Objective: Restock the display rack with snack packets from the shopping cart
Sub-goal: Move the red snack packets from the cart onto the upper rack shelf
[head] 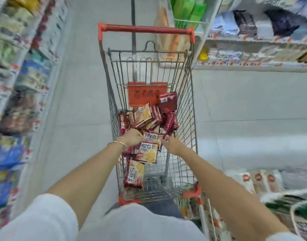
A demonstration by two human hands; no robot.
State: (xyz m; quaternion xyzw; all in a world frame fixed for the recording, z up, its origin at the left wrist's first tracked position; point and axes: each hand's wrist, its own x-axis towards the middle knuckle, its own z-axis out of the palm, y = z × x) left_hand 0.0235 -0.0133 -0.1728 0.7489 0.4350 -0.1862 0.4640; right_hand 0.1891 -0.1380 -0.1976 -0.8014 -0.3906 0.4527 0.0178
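Many snack packets (146, 152) lie in the shopping cart (186, 108); restocking looks far from done. The left hand (132, 136) grips one; whether the right hand (172, 144) grasps anything cannot be told.

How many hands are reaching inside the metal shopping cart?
2. The left hand is over the red snack packets at the left of the grey wire shopping cart; the right hand reaches in just right of it.
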